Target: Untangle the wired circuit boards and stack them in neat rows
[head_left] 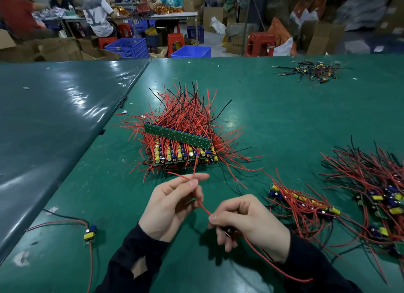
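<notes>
We are mid-untangling: our left hand (172,202) and right hand (244,220) each pinch one red wire (202,205) in curled fingers, its board hidden, bound next for the stack (181,148) just ahead.

Stacked boards (181,148) mid-table (284,118), tangled pile (376,196) right, single board (90,233) left.

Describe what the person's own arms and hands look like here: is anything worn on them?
Both hands are bare: the left hand and the right hand show no gloves, rings or watch. Each arm is covered to the wrist by a long black sleeve, the left sleeve and the right sleeve. The left sleeve has an opening or tear on the forearm. No markings show on the fabric.
</notes>
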`<action>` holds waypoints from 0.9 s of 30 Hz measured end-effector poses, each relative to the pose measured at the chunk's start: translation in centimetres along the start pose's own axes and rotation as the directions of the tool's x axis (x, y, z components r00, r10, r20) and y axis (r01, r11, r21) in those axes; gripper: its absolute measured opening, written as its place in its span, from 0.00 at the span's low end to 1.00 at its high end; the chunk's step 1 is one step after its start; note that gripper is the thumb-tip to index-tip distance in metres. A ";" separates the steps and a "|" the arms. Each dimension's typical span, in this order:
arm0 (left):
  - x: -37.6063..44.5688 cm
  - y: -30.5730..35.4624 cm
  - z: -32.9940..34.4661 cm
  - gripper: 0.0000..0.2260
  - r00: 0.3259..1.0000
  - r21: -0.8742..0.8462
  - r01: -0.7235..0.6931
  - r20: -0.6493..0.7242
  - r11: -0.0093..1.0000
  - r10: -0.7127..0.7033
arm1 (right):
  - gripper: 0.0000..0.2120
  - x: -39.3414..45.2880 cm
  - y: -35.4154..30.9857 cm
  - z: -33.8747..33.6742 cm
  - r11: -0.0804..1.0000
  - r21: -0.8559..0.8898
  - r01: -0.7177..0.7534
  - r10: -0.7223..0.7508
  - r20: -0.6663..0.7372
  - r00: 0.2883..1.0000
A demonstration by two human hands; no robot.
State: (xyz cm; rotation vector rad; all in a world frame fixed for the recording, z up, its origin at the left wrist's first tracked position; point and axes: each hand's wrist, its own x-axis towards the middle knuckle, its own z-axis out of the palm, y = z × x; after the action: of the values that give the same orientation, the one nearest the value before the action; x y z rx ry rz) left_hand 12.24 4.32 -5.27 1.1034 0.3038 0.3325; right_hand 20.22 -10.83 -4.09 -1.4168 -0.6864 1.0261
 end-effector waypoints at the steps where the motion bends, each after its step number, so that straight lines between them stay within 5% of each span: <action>1: 0.0 0.0 0.0 0.09 1.000 0.018 -0.008 0.001 1.000 0.007 | 0.11 0.0 0.0 -0.1 1.000 -0.004 -0.008 0.008 -0.015 1.000; 16: 0.0 0.2 -0.6 0.10 0.999 0.048 0.053 0.001 0.997 -0.053 | 0.10 0.2 0.6 0.3 0.998 -0.064 0.006 -0.017 -0.182 0.983; 27: -0.1 -0.8 0.2 0.09 0.971 0.302 -0.146 -0.137 0.942 0.194 | 0.13 -0.1 1.0 1.1 0.953 -0.260 0.156 -0.213 -0.205 0.955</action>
State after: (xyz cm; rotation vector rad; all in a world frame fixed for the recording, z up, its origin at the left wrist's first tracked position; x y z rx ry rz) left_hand 12.33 3.83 -5.95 1.3990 0.4141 0.5485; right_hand 19.03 -10.49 -4.98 -1.6176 -0.7751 0.6329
